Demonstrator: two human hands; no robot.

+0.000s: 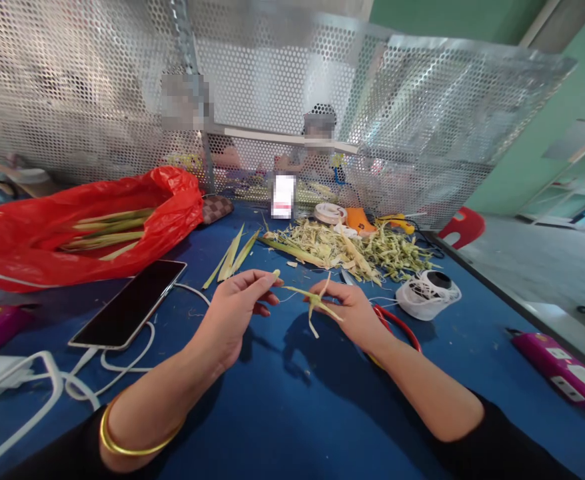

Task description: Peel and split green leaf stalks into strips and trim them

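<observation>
My left hand [240, 300] is closed in a pinch, a small pale green piece of leaf [276, 273] showing at its fingertips. Between the fingers of my right hand [350, 307] is a knotted leaf-strip piece [315, 300], its narrow ends sticking out several ways. One end points towards my left fingertips, and a thin thread seems to hang there. Scissors with red handles [402, 327] lie partly hidden beneath my right wrist. A white spool of thread [428, 297] sits to the right of that hand. Beyond both hands are long green leaf strips [232, 257].
A heap of leaf scraps and knotted pieces [332, 243] lies ahead, near a tape roll [330, 213]. On the left are a red plastic bag [172, 200] with leaves, a phone [130, 303] and white cables [57, 387]. A purple power strip [562, 367] lies right. Perforated metal sheeting [282, 73] borders the back.
</observation>
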